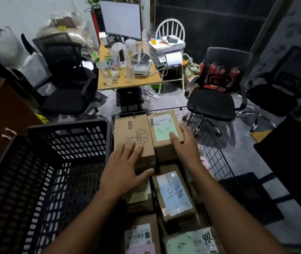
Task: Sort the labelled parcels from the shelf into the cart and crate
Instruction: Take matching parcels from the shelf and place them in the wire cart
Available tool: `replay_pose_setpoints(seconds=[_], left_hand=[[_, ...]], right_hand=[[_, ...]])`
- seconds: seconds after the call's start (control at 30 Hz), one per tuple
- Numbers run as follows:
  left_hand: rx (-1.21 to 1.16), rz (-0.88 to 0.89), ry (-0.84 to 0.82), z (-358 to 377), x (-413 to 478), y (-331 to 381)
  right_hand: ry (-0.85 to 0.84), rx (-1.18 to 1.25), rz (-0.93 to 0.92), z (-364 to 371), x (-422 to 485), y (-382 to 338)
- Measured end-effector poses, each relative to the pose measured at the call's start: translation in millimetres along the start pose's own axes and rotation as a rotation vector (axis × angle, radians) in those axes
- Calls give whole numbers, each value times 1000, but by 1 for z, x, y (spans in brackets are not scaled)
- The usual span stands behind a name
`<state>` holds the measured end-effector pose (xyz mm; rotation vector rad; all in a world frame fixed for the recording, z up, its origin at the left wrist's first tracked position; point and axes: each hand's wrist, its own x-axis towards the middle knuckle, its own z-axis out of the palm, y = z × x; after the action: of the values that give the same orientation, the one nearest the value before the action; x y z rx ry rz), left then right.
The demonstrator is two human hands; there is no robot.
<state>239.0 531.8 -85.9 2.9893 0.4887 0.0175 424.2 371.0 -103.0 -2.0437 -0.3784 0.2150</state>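
Observation:
A black wire cart (211,142) holds several cardboard parcels. My left hand (125,165) rests flat on a brown box with a flower drawing (131,132) at the cart's far left. Beside it, my right hand (184,142) grips the near right corner of a box with a green label (162,129), thumb on the label. Nearer to me lie a box with a blue label (175,195), one with a pink label (142,239) and one with a green label marked 98 (191,242). A black plastic crate (41,162) stands left of the cart; its inside looks dark and bare.
Beyond the cart stand a wooden desk (127,81) cluttered with cups and a monitor, black office chairs (213,99) on both sides, and a printer on a white chair (169,55). Brown furniture (1,114) edges the left side.

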Motion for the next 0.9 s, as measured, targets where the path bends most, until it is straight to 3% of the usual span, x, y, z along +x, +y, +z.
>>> replay_pose_setpoints(seconds=[0.17,0.33,0.5,0.67,0.9], left_hand=[[11,-3,8,0,-2,0],[-4,-19,-17,2,-3,0],[-57,-15,-31,-4,-5,1],[-274,-11,41,-17,-27,7],[-519,80,-13,-29,-111,17]], right_hand=[[-123,21,5,-6,4,11],[-105,-8,22,-7,-1,4],[-42,-208,-6,-17,-25,-13],[-77,-360,-49,-38,-81,-38],[-12,-359,73,-48,-207,-56]])
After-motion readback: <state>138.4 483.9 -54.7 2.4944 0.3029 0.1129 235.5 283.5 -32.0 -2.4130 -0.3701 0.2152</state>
